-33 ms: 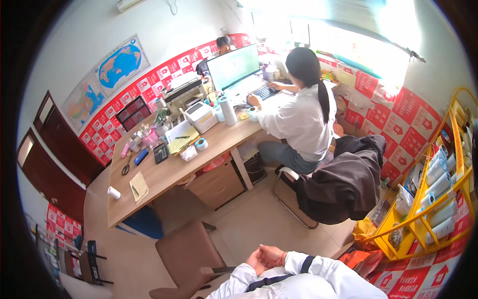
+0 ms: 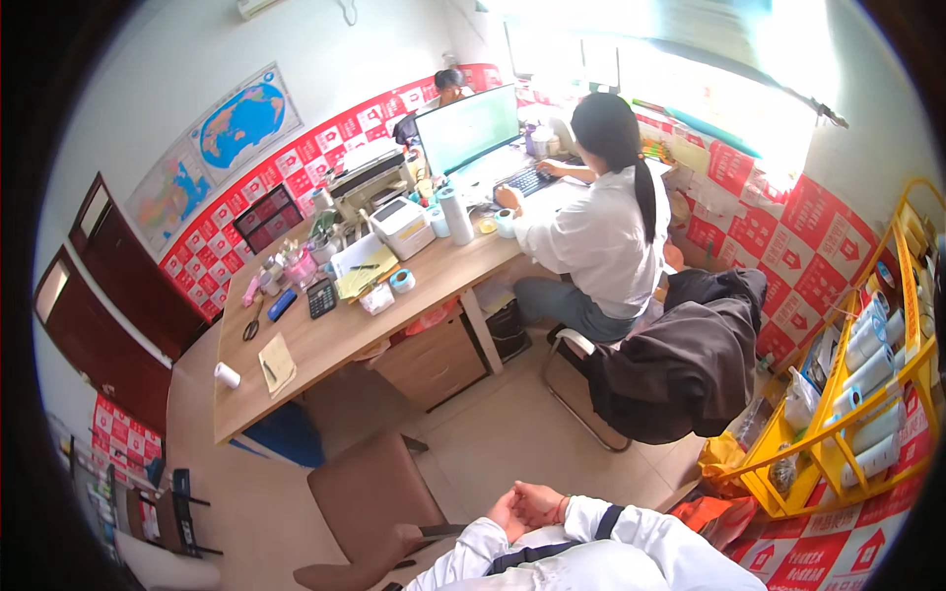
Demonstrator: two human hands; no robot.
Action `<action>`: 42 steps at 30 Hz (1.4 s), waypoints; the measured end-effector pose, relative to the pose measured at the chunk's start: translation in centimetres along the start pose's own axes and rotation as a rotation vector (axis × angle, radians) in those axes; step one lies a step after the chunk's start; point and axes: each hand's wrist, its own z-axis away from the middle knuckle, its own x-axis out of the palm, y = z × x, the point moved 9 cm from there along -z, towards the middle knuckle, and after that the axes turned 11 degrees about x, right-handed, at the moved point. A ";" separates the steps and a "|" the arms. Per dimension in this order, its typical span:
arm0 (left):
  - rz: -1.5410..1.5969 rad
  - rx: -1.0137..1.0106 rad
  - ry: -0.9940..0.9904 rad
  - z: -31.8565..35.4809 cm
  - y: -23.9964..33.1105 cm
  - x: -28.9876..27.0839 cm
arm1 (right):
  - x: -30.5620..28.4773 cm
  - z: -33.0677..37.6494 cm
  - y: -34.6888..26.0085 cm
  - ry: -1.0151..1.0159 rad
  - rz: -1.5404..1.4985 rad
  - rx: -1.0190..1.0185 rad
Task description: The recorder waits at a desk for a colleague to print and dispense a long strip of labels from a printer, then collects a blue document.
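My left hand and my right hand rest together in front of my body, fingers curled in against each other. Both are closed, and no object shows in either; the inner sides of the palms are hidden. A thin red band circles my right wrist. White sleeves cover both forearms, each crossed by a dark strap or band. Just left of my hands stands a brown chair with its armrest close by. Neither hand touches the chair or the desk.
A co-worker in white types at a keyboard by a monitor. A long wooden desk holds a printer, a calculator and scissors. A dark jacket drapes a chair. Yellow racks with rolls stand right.
The whole view has shifted very slightly. My hands stay clasped in the same place, and the co-worker remains at the keyboard.
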 end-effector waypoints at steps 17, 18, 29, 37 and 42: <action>0.082 -0.016 0.010 -0.4 0.2 -1.2 | 1.0 -0.8 -0.4 -0.040 -0.009 0.007; 0.084 -0.020 0.006 -0.6 0.1 -1.4 | 0.9 -0.9 -0.5 -0.042 -0.010 0.004; 0.037 -0.035 -0.009 -0.1 0.4 -0.8 | 0.4 -1.3 -0.5 -0.007 -0.024 0.007; 0.020 -0.035 -0.042 -0.5 0.4 -0.6 | -0.2 -1.9 -0.4 -0.028 -0.025 0.017; 0.018 -0.031 -0.033 -0.3 0.6 -0.2 | 0.2 -0.9 -0.5 0.005 -0.017 0.035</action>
